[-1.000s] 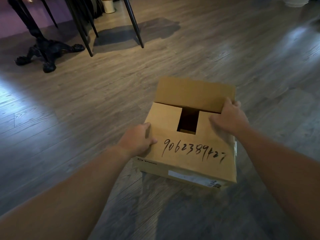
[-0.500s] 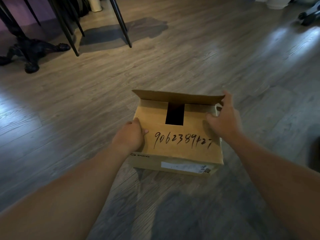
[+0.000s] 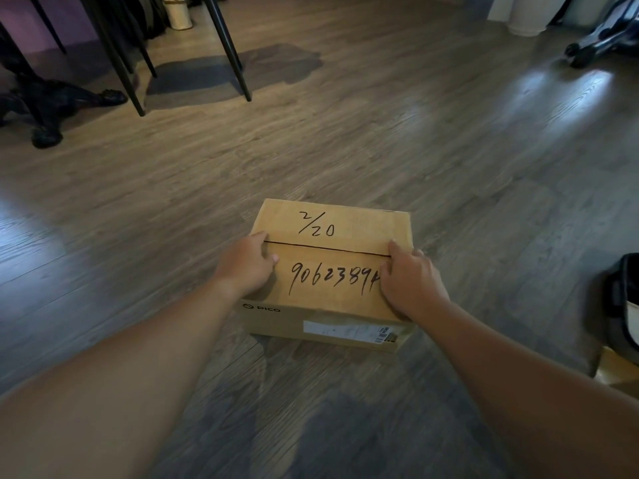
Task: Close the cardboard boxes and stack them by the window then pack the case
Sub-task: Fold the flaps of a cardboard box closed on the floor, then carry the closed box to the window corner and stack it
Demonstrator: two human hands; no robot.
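Cardboard box point(image 3: 332, 267) on the floor, both top flaps down, meeting at centre seam. Handwritten digits on top, label on near side. Sits under both hands.

Both your bare forearms reached forward and slightly inward from the bottom corners of the view, converging ahead of you. Your left hand point(image 3: 246, 266) lay palm down with its fingers loosely bent and the thumb pointing inward toward the other hand. Your right hand point(image 3: 411, 283) also lay palm down, knuckles raised, its index finger stretched forward and the other fingers bent under. Both wrists were fairly straight, and the two hands were set well apart at about the same level.
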